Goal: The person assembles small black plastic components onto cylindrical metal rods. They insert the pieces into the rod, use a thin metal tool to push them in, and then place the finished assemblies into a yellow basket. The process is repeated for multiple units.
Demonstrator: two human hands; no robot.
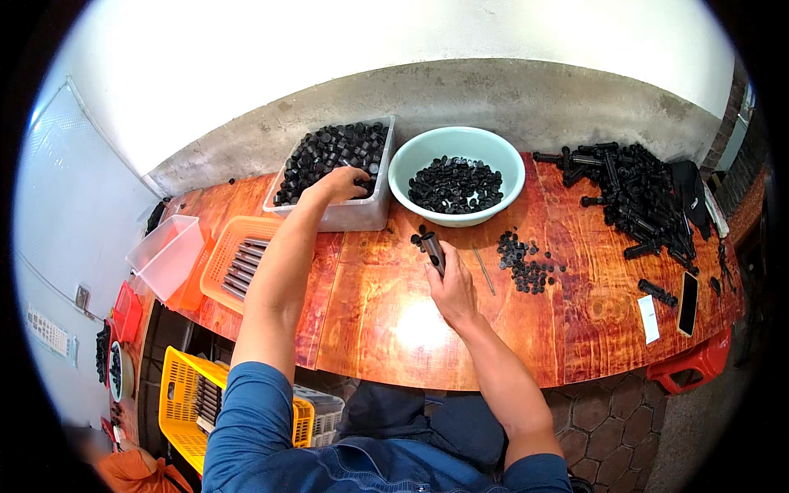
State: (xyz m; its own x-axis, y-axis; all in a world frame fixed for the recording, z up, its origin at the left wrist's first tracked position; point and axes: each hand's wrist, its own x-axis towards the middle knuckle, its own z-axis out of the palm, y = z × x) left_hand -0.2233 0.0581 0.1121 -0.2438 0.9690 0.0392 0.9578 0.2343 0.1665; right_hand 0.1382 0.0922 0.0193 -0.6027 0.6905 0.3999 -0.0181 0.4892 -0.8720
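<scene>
My left hand (341,184) reaches into a clear plastic bin (362,215) full of black round caps (329,156), fingers curled among them. My right hand (451,287) is over the wooden table (386,320), gripping a dark tube (433,250) that points away from me. A pale green bowl (411,160) with small black rings (456,184) stands just beyond the tube. A loose heap of black rings (526,263) lies to the right of my right hand.
A big pile of black tubes (637,193) fills the far right of the table, with a phone (688,302) and a white card (648,318) near the right edge. An orange basket (215,256) with tubes and an empty clear bin (167,256) sit left. A yellow crate (182,386) stands below.
</scene>
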